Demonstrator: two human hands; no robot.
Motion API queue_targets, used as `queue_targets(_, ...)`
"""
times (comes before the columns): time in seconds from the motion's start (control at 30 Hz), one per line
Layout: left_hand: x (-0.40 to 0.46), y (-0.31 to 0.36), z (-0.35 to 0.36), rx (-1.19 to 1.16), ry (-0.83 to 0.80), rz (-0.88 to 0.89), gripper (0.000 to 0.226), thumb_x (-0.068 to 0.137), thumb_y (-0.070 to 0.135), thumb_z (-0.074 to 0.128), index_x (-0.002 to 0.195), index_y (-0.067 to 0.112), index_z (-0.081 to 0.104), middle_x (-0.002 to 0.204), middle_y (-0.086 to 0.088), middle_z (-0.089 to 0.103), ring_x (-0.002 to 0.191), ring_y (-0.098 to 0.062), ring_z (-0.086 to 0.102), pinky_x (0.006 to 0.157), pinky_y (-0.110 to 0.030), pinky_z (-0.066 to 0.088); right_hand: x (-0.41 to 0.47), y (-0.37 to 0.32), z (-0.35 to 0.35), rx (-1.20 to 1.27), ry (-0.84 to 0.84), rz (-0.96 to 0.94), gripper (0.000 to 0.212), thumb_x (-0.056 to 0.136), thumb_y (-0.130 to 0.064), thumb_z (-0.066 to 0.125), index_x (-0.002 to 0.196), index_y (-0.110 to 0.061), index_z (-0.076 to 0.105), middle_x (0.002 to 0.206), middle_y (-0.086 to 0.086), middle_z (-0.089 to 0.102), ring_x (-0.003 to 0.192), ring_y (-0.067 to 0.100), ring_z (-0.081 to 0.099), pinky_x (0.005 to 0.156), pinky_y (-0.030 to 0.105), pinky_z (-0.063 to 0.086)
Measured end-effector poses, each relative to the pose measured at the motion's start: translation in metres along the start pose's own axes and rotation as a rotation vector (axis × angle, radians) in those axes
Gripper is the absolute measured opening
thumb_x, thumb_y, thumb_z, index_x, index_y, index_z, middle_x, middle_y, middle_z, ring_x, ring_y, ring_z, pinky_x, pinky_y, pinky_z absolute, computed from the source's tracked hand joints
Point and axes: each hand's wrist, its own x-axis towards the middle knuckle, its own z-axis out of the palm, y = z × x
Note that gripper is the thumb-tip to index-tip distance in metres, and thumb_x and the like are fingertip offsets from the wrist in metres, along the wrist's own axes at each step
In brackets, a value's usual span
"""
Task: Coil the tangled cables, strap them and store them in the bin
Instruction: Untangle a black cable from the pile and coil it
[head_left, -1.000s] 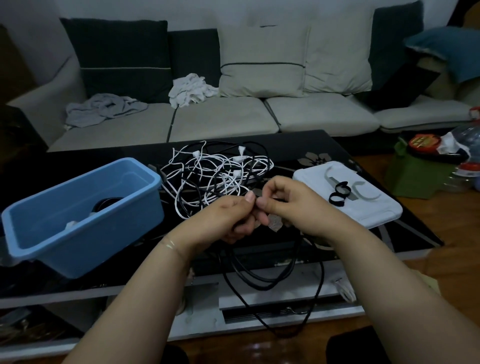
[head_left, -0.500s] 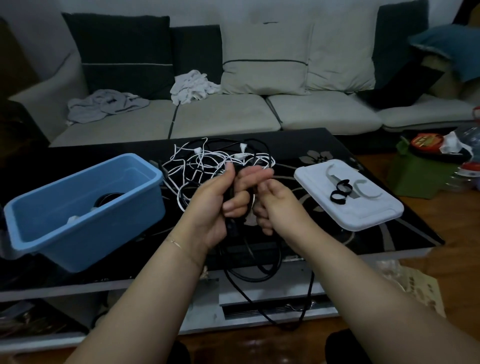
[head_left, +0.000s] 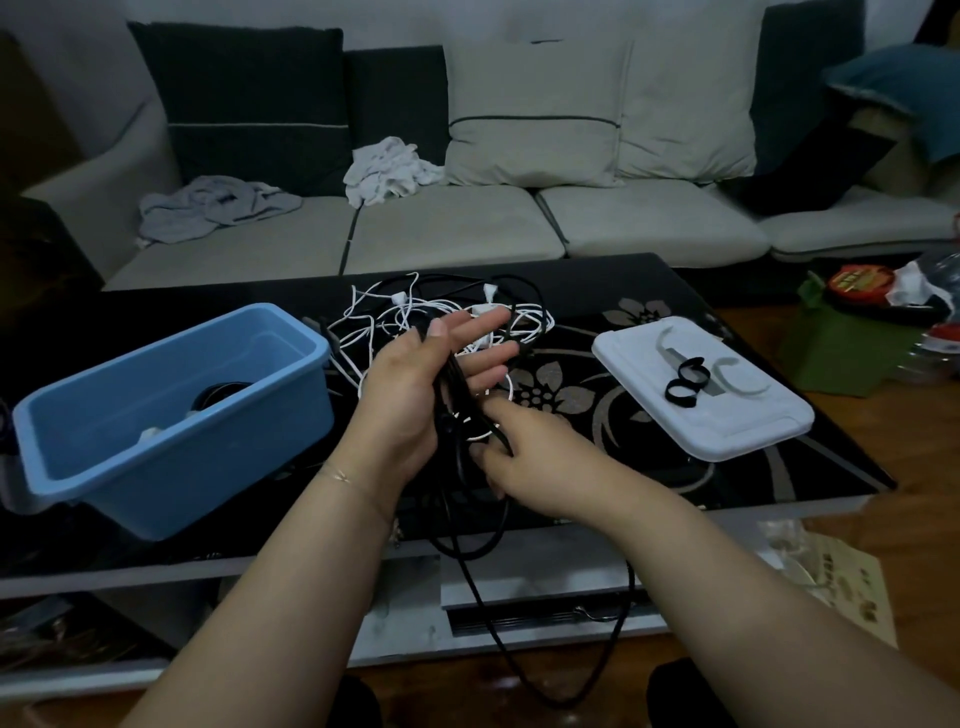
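A black cable (head_left: 457, 415) is being coiled above the near edge of the table (head_left: 675, 280). Its gathered loops are being laid across the palm of the left hand (head_left: 415, 395), whose fingers are being held out nearly straight, released rather than clenched, with the thumb lying beside the strands. The right hand (head_left: 524, 452) is being kept just below and to the right, its fingers curled where the cable passes; whether a strand is actually being pinched there cannot be told, since the fingertips are hidden. The free length is hanging in long loops over the table front, down toward the floor.

The step in hand is judged to be coiling, roughly midway for this cable, as much slack is not yet gathered. The tangle (head_left: 441, 317) of white and black cables is lying on the table behind the hands, untouched. The bin (head_left: 171, 415) is standing to the left, overhanging the table edge, with something dark and something pale already inside. Straps (head_left: 685, 387) are lying on a white lid (head_left: 701, 395) to the right, well apart from the hands.

Next, the hanging slack is expected to need drawing up loop by loop into the left palm, the fingers closing over the bundle before a strap is fetched. Care will likely be needed so the loops are not snagged on the tangle.
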Motion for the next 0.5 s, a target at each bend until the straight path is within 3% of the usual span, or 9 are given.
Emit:
queue_targets(0.13, 0.000, -0.003, 0.001, -0.008, -0.003, 0.007, 0.030, 0.105, 0.017, 0.030, 0.126, -0.001, 0.043, 0.117, -0.011, 0.068, 0.103, -0.028, 0.068, 0.084, -0.033, 0.057, -0.002, -0.002, -0.004, -0.169, -0.005, -0.005, 0.028, 0.094, -0.031, 0.052, 0.120, -0.027, 0.044, 0.068, -0.011, 0.049, 0.068, 0.011, 0.049, 0.061, 0.030, 0.038)
queue_targets(0.27, 0.005, 0.003, -0.004, -0.164, 0.025, -0.024, 0.034, 0.105, 0.014, 0.026, 0.118, -0.009, 0.047, 0.110, -0.010, 0.071, 0.098, -0.023, 0.070, 0.076, -0.030, 0.058, -0.003, 0.000, -0.005, -0.334, 0.042, -0.018, 0.042, 0.096, -0.030, 0.047, 0.136, -0.033, 0.036, 0.104, 0.002, 0.062, 0.098, 0.025, 0.058, 0.070, 0.032, 0.041)
queue_targets(0.37, 0.010, 0.006, -0.009, -0.300, 0.092, -0.057, 0.031, 0.105, 0.010, 0.023, 0.104, -0.006, 0.049, 0.109, -0.014, 0.069, 0.092, -0.021, 0.072, 0.074, -0.030, 0.059, -0.005, 0.000, -0.003, -0.465, 0.068, -0.037, 0.038, 0.097, -0.030, 0.045, 0.134, -0.030, 0.038, 0.114, 0.009, 0.062, 0.104, 0.032, 0.058, 0.073, 0.035, 0.042)
queue_targets(0.5, 0.010, -0.002, -0.010, -0.027, 0.098, 0.051, 0.033, 0.106, 0.014, 0.025, 0.125, -0.006, 0.042, 0.111, -0.008, 0.069, 0.095, -0.023, 0.071, 0.080, -0.032, 0.058, -0.004, -0.005, 0.003, -0.540, 0.175, -0.139, 0.028, 0.098, -0.036, 0.042, 0.121, -0.020, 0.048, 0.101, 0.010, 0.066, 0.097, 0.035, 0.060, 0.065, 0.035, 0.035)
